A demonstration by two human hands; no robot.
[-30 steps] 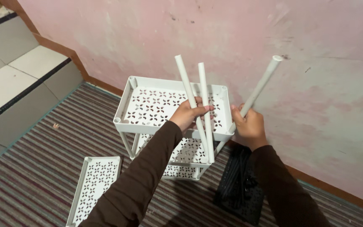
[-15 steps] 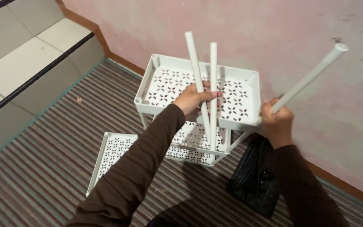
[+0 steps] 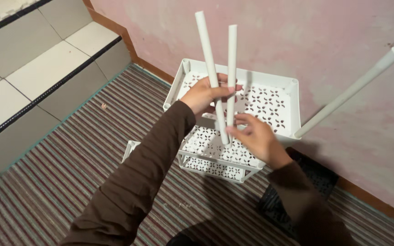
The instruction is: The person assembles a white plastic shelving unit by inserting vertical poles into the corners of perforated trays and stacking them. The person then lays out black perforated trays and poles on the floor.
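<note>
Item: white plastic shelf rack [image 3: 270, 98], two tiers showing, each a rectangular tray pierced with a petal pattern, standing on the striped carpet [image 3: 64, 177] against a pink wall [image 3: 297, 41]. No packages, labels or signs are in view.

Item: two white tubes [image 3: 220, 77], held side by side and nearly upright above the top tray, upper ends well clear of the rack, lower ends hanging over the lower tier.

Item: third white tube [image 3: 349, 91], seated at the top tray's right front corner, leaning out to the right toward the wall. No hand touches it.

Left hand [image 3: 204, 95]: clenched round the pair of tubes at about mid-length, thumb across the front, brown sleeve to the wrist.

Right hand [image 3: 256, 139]: partly open, fingers spread, fingertips [image 3: 235, 130] touching the lower end of the tubes just below the left hand; whether it grips or only steadies them I cannot tell.

Item: loose white perforated tray [image 3: 129, 149], lying flat on the carpet left of the rack, mostly hidden behind the left arm.

Item: black perforated piece [image 3: 315, 177], on the carpet beside the rack's right side, near the wooden skirting.

Item: tiled steps [image 3: 28, 77], grey and white with dark edging, at far left.
</note>
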